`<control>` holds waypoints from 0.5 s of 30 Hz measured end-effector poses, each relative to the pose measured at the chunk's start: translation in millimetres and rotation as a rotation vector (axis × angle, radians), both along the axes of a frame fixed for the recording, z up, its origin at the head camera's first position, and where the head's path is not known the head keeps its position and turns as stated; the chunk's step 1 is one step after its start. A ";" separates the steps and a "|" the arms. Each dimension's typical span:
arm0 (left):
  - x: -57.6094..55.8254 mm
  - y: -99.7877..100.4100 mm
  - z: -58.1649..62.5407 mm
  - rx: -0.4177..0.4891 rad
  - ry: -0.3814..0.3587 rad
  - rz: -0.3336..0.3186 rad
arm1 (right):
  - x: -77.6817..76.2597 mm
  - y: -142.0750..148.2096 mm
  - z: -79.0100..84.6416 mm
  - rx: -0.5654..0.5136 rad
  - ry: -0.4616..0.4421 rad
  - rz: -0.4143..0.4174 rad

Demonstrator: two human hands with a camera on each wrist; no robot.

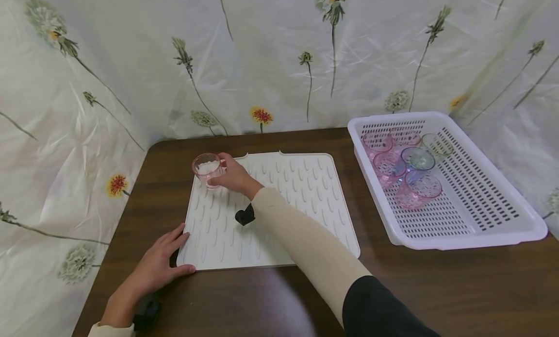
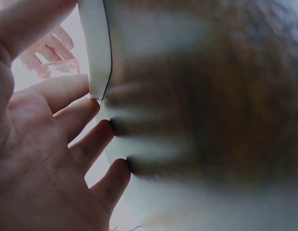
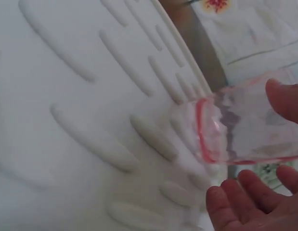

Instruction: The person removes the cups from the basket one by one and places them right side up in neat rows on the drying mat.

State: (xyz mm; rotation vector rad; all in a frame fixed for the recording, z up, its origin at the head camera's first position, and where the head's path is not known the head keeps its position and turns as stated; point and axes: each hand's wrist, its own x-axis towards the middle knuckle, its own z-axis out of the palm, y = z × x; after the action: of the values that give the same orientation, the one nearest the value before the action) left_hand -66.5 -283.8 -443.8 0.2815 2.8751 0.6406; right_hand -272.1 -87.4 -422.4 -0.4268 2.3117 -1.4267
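Right now, a small clear pink-tinted tumbler with a pink rim [image 1: 206, 168] is at the far left corner of a white rectangular mat with raised oval ridges [image 1: 244, 244], mouth up, its long axis close to vertical; whether its base bears fully on the mat is hard to tell. It lies just left of the right hand [image 1: 238, 176], which reaches in from the near right, thumb on the near side and fingers toward the far side. The right wrist view shows those fingers loosely bent and wide, with a visible gap from the tumbler's wall; I cannot tell whether the thumb touches it. The left hand [image 1: 156, 265] is farther off, at the mat's near left corner, fingers extended and spread by the left edge, thumb at the near edge, holding nothing. Under the mat is a dark brown wood-grain surface [image 1: 161, 201]. To the right, well apart from the tumbler, a white slotted plastic basket [image 1: 493, 242] holds six clear tinted glasses [image 1: 419, 191], mostly pink, grouped toward its left side. Along the far and left sides hangs a pale flower-printed curtain [image 1: 262, 60].
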 end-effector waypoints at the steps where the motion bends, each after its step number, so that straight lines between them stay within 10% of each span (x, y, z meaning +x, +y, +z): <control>1: -0.1 0.4 -0.1 0.000 -0.001 -0.001 | -0.9 3.8 3.3 0.016 0.007 0.009; 15: 2.4 2.6 -1.3 0.010 0.026 -0.015 | -10.7 76.2 83.0 0.234 0.248 0.126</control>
State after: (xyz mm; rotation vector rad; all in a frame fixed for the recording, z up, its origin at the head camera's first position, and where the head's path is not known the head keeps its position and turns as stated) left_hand -64.1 -281.2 -445.1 0.3152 2.8927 0.6537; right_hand -282.8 -11.3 -339.5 -0.6976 2.5570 -1.0797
